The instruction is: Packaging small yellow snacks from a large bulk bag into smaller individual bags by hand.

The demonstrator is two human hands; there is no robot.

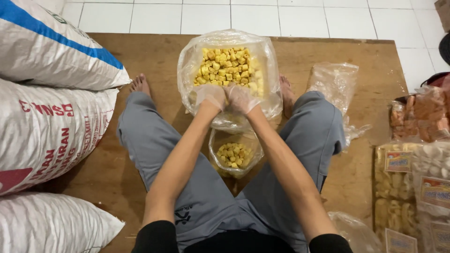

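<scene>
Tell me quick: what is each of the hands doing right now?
Left hand: gloved, cupped inside the large clear bag of yellow snack pieces; grip cannot be told.
Right hand: gloved, same bag, likewise unclear.

Clear film, woven sacking, bare board

Both the left hand [211,96] and the right hand [241,99] wear thin, translucent plastic gloves; the large bag [267,61] at upper centre is glossy, crinkled clear plastic, as is the small bag [248,140] below it; the snack pieces [227,65] look matt and dry; the sacks [47,122] at left are coarse woven plastic; the board [150,56] is matt, scuffed wood; the floor tiles [300,18] are smooth and faintly glossy.
</scene>
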